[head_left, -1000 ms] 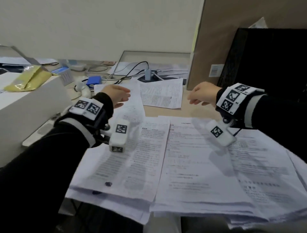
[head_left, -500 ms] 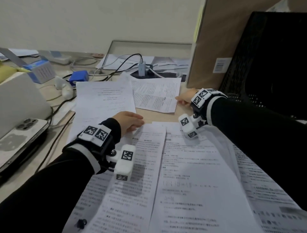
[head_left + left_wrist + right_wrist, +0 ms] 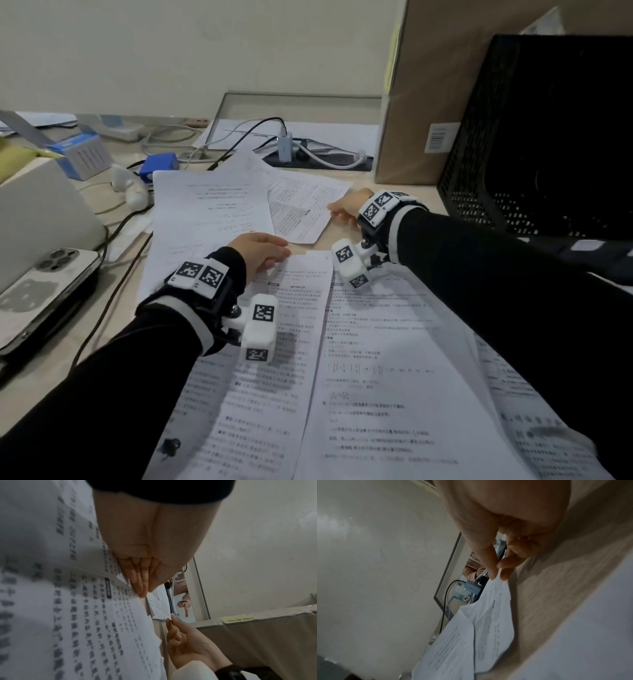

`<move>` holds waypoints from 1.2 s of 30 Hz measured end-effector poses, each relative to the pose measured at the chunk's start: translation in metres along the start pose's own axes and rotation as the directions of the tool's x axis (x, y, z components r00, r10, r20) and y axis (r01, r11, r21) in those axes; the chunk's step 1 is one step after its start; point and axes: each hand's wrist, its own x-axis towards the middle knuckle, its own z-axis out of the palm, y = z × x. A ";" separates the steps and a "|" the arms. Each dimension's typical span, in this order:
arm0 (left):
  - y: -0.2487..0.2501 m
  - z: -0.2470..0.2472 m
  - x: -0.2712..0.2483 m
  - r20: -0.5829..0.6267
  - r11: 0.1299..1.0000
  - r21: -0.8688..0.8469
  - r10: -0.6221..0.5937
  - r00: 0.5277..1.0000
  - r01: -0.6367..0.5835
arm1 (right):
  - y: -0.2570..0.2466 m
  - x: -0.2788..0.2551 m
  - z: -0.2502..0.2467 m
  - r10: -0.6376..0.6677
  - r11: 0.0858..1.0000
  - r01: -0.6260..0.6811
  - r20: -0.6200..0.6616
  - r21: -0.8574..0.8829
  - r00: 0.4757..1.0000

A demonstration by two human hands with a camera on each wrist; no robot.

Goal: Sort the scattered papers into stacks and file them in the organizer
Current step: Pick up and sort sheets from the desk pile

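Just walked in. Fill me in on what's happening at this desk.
A person is gathering loose printed papers on a desk. Their right hand pinches the edge of a small sheet lying at the far side, thumb against fingertip. Their left hand lies flat, fingers straight, on the top of a sheet nearer them. More sheets overlap across the front of the desk. The black mesh organizer stands to the right; what it holds cannot be seen.

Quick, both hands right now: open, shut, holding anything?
Left hand: open, straight fingers resting flat on the near stack of papers.
Right hand: pinching the far sheet at its edge.
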 end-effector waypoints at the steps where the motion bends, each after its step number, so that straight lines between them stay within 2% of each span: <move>1: 0.000 0.001 -0.001 -0.006 1.000 0.007 0.001 1.000 -0.001 | 0.004 0.004 0.002 -0.010 1.000 0.010 -0.027 0.016 1.000; 6: -0.001 -0.001 -0.002 -0.005 1.000 0.009 -0.012 1.000 0.012 | 0.013 0.005 0.004 -0.021 0.993 0.028 -0.065 0.119 0.998; 10: 0.000 -0.005 0.002 0.000 0.988 -0.138 -0.068 0.998 0.068 | 0.001 0.013 0.008 0.028 0.999 -0.026 -0.057 0.037 0.998; 14: 0.002 -0.008 0.006 0.045 0.957 -0.271 -0.092 0.995 0.100 | -0.005 0.019 0.019 0.026 0.989 -0.025 -0.006 0.147 1.000; 16: 0.002 -0.010 0.005 0.055 0.951 -0.292 -0.088 0.995 0.100 | -0.007 0.018 0.022 0.007 0.989 -0.002 -0.035 0.150 0.999; 18: 0.001 -0.010 0.005 0.058 0.954 -0.283 -0.083 0.995 0.096 | -0.007 0.016 0.017 -0.042 0.977 0.080 -0.190 0.199 0.981; 21: 0.002 -0.007 0.003 0.046 0.964 -0.254 -0.065 0.997 0.075 | -0.001 0.000 -0.002 -0.044 0.948 0.189 -0.479 0.258 0.877; 25: 0.004 -0.001 -0.002 -0.006 0.966 -0.257 -0.033 0.999 0.031 | 0.009 -0.041 -0.034 -0.040 0.883 0.311 -0.603 0.352 0.797; 27: 0.007 0.003 -0.006 -0.032 0.969 -0.247 -0.028 0.999 0.019 | 0.017 -0.061 -0.047 -0.030 0.848 0.352 -0.627 0.396 0.778; 30: 0.015 0.007 -0.014 -0.011 0.972 -0.235 0.017 1.000 -0.019 | 0.029 -0.090 -0.061 -0.058 0.834 0.359 -0.580 0.419 0.813; 32: 0.022 0.006 -0.023 -0.016 0.941 -0.335 0.044 0.999 -0.047 | 0.037 -0.103 -0.067 -0.098 0.849 0.355 -0.544 0.391 0.833; 36: 0.036 -0.010 -0.040 -0.038 0.827 -0.561 0.032 0.999 -0.048 | 0.053 -0.116 -0.080 -0.138 0.854 0.358 -0.497 0.379 0.856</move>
